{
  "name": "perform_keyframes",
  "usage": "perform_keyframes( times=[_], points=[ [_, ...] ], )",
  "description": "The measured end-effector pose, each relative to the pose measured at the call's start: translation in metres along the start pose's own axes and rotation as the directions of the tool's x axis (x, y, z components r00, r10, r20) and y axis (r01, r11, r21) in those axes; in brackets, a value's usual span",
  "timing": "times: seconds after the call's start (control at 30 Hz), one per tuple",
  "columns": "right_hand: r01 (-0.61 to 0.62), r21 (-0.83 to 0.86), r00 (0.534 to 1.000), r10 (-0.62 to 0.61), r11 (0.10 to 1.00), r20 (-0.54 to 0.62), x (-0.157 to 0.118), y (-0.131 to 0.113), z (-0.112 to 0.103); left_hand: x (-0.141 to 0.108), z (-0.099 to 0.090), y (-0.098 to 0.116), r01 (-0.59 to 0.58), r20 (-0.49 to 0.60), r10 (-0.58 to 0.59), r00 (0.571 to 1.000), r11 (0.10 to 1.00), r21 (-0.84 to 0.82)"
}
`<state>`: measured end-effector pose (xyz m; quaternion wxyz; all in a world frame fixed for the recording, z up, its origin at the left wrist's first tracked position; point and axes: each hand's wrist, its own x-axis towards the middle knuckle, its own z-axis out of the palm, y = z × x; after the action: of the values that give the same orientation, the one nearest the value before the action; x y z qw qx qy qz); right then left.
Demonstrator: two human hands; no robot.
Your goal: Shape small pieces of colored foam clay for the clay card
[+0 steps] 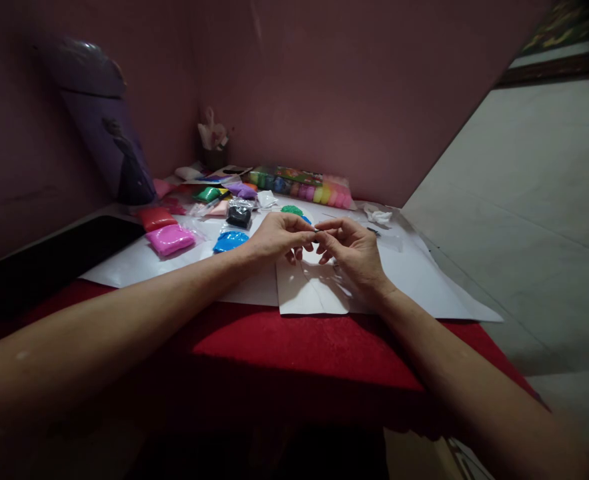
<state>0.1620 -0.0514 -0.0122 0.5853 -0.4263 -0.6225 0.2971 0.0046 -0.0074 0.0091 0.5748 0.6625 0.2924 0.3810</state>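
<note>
My left hand [280, 237] and my right hand [354, 252] meet above a sheet of white paper [314, 297], fingertips pinched together on a tiny piece [317, 230] too small to identify. Just beyond the fingers lies a green lump of clay [291, 210] with a bit of blue beside it. A blue clay bag [231, 241] rests left of my left hand, a black one [239, 215] behind it.
Pink [171, 239] and red [157, 217] clay bags lie at the left. A row of colourful clay packs [301, 185] lines the wall. A dark flat slab [49, 257] and a purple container [104, 127] stand left. Red cloth [294, 340] covers the table; white scraps [378, 216] lie at the right.
</note>
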Motion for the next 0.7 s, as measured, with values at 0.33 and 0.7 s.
perform_keyframes(
  times=[0.33,0.7],
  points=[
    [0.076,-0.163,0.996,-0.069,0.984,0.048,-0.0048,0.0026,0.0001,-0.0011,-0.0013,-0.0016,0.084,0.014,-0.083,0.996,0.993,-0.084],
    [0.117,-0.194,0.992,-0.107,0.974,0.065,-0.0052,0.0028,-0.0007,-0.0010,-0.0028,-0.0049,0.080,0.082,-0.072,0.994,0.991,-0.105]
  ],
)
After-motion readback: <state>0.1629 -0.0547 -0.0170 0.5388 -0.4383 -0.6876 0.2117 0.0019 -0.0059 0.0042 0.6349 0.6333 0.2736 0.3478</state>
